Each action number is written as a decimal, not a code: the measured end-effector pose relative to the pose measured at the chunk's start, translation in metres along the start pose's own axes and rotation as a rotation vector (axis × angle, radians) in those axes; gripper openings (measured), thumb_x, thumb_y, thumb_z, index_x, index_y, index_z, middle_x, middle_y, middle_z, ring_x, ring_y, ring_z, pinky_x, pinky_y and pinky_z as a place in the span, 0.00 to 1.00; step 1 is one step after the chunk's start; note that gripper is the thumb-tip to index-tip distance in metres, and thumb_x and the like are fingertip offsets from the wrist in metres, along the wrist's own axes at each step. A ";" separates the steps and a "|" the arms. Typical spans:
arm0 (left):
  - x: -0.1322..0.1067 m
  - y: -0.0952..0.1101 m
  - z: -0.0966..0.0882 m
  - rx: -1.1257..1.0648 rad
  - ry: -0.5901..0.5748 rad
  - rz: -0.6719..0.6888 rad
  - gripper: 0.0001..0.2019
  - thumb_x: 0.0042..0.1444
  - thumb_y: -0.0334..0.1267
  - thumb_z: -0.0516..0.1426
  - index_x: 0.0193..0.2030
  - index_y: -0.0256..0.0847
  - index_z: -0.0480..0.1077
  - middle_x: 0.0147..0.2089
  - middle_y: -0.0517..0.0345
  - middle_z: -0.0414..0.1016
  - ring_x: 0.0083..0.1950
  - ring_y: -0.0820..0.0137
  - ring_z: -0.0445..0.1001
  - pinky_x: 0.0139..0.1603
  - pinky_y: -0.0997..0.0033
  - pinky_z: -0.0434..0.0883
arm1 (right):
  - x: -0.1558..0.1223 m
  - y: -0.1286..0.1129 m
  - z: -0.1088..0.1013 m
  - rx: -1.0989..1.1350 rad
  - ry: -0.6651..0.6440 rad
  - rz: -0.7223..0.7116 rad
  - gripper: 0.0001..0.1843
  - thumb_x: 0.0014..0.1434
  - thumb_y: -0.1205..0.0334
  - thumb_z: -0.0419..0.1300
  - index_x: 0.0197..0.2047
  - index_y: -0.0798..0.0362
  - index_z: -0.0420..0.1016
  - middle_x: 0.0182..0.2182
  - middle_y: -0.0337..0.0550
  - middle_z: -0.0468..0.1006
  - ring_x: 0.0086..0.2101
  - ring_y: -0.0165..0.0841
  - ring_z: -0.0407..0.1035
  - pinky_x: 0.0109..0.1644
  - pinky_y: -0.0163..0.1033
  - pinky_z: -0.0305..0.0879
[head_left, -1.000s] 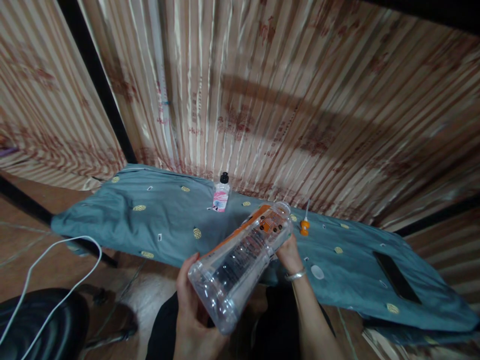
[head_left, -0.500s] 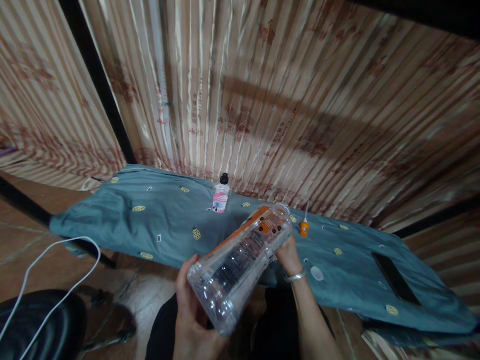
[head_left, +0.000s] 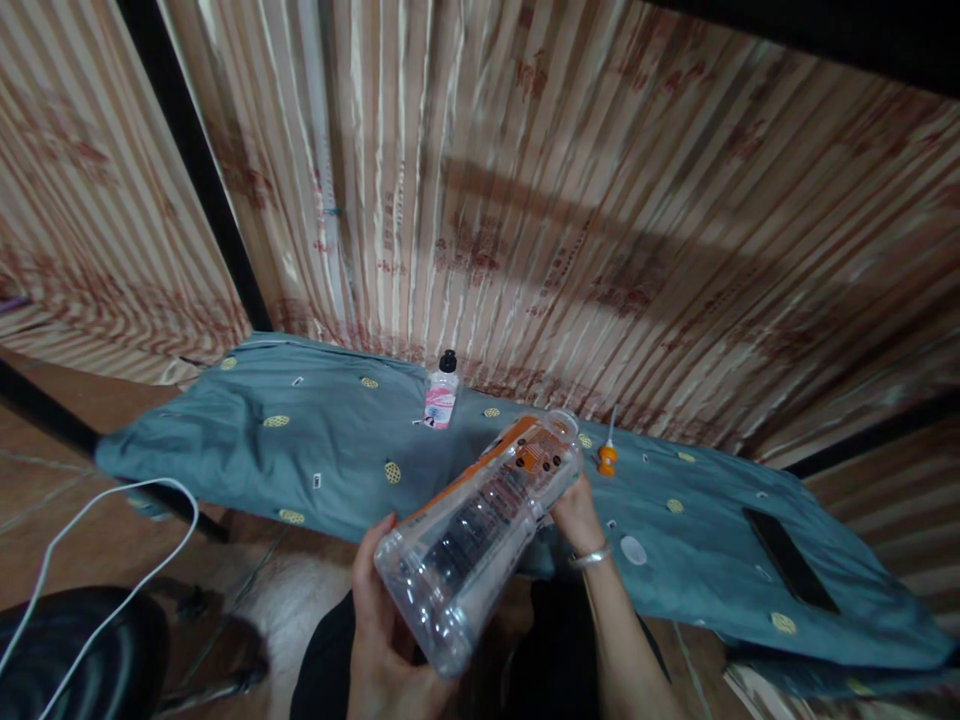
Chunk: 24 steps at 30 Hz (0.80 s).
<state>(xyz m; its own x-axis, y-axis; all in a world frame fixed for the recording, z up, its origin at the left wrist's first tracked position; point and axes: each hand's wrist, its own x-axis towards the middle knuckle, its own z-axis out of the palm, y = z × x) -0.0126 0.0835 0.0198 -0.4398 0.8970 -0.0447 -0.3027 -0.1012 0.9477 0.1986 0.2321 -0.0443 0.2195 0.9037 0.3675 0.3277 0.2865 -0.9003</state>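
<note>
A large clear plastic bottle (head_left: 480,560) with an orange printed label is held tilted in front of me. Its open neck points up and to the right, and its base faces down toward me. My left hand (head_left: 390,630) grips the base end, thumb along the side. Near the neck, my right hand (head_left: 577,515), with a silver bangle at the wrist, is closed round the far side; most of its fingers are hidden. The bottle looks empty. An orange pump top (head_left: 607,458) with a pale tube lies on the cloth just beyond the right hand.
Teal cloth (head_left: 337,450) with pineapple prints covers the long table. A small pink-labelled bottle with black cap (head_left: 441,395) stands at the back. A phone (head_left: 791,560) and a white disc (head_left: 634,549) lie to the right. A white cable (head_left: 112,490) loops above a black stool (head_left: 82,650).
Almost nothing differs. Both hands keep their hold on the clear bottle, and the view has shifted very slightly.
</note>
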 end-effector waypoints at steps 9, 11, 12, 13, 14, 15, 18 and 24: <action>0.001 0.005 0.001 -0.046 0.022 -0.052 0.48 0.40 0.60 0.76 0.67 0.55 0.62 0.57 0.54 0.76 0.60 0.52 0.79 0.65 0.48 0.73 | 0.000 -0.003 0.000 0.023 -0.011 -0.014 0.37 0.53 0.46 0.72 0.62 0.53 0.72 0.55 0.56 0.83 0.51 0.49 0.80 0.61 0.58 0.76; 0.001 0.004 0.000 -0.036 0.020 -0.052 0.49 0.41 0.60 0.75 0.67 0.55 0.61 0.56 0.54 0.76 0.57 0.52 0.80 0.60 0.51 0.77 | 0.000 -0.002 0.000 0.031 -0.004 -0.002 0.37 0.54 0.45 0.72 0.61 0.54 0.72 0.55 0.57 0.83 0.52 0.49 0.80 0.61 0.58 0.76; 0.001 0.003 -0.001 -0.022 0.019 -0.046 0.50 0.39 0.58 0.77 0.68 0.55 0.61 0.56 0.55 0.76 0.56 0.53 0.81 0.58 0.54 0.78 | 0.001 -0.001 0.000 0.035 0.000 0.002 0.36 0.54 0.45 0.72 0.61 0.54 0.72 0.54 0.57 0.83 0.51 0.50 0.80 0.61 0.58 0.76; 0.001 0.003 -0.001 -0.013 0.019 -0.039 0.52 0.36 0.56 0.78 0.68 0.55 0.61 0.56 0.55 0.77 0.54 0.54 0.81 0.56 0.56 0.79 | 0.001 -0.001 0.000 0.037 0.003 0.004 0.36 0.54 0.45 0.72 0.61 0.54 0.73 0.53 0.57 0.84 0.51 0.50 0.80 0.60 0.57 0.76; 0.001 0.003 -0.001 -0.011 0.020 -0.037 0.54 0.34 0.55 0.79 0.68 0.55 0.61 0.56 0.55 0.77 0.53 0.55 0.82 0.54 0.58 0.79 | 0.001 -0.001 0.000 0.035 0.005 0.002 0.37 0.53 0.46 0.73 0.61 0.54 0.73 0.53 0.56 0.84 0.50 0.50 0.81 0.60 0.57 0.77; 0.001 0.003 -0.001 -0.018 0.021 -0.043 0.55 0.33 0.56 0.79 0.69 0.54 0.61 0.56 0.55 0.77 0.52 0.56 0.82 0.53 0.59 0.80 | 0.001 -0.001 0.000 0.029 0.004 -0.002 0.37 0.52 0.47 0.74 0.61 0.53 0.73 0.52 0.55 0.85 0.50 0.50 0.81 0.59 0.56 0.77; 0.000 0.004 0.000 -0.050 0.027 -0.089 0.53 0.36 0.61 0.76 0.69 0.54 0.61 0.57 0.54 0.76 0.51 0.55 0.82 0.50 0.58 0.81 | 0.000 -0.001 0.001 0.012 0.002 -0.010 0.38 0.50 0.49 0.75 0.61 0.52 0.73 0.52 0.53 0.84 0.50 0.49 0.81 0.59 0.55 0.78; -0.004 0.008 0.009 -0.037 0.065 -0.104 0.43 0.50 0.69 0.67 0.69 0.58 0.61 0.61 0.52 0.75 0.55 0.54 0.80 0.45 0.62 0.81 | 0.000 -0.003 0.000 0.012 0.003 -0.023 0.35 0.50 0.50 0.74 0.59 0.53 0.74 0.51 0.53 0.85 0.50 0.47 0.81 0.60 0.53 0.77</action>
<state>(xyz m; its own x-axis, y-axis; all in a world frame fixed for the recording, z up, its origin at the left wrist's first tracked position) -0.0053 0.0829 0.0302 -0.4584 0.8736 -0.1635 -0.3802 -0.0264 0.9245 0.1975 0.2315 -0.0413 0.2148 0.8958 0.3891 0.3216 0.3113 -0.8942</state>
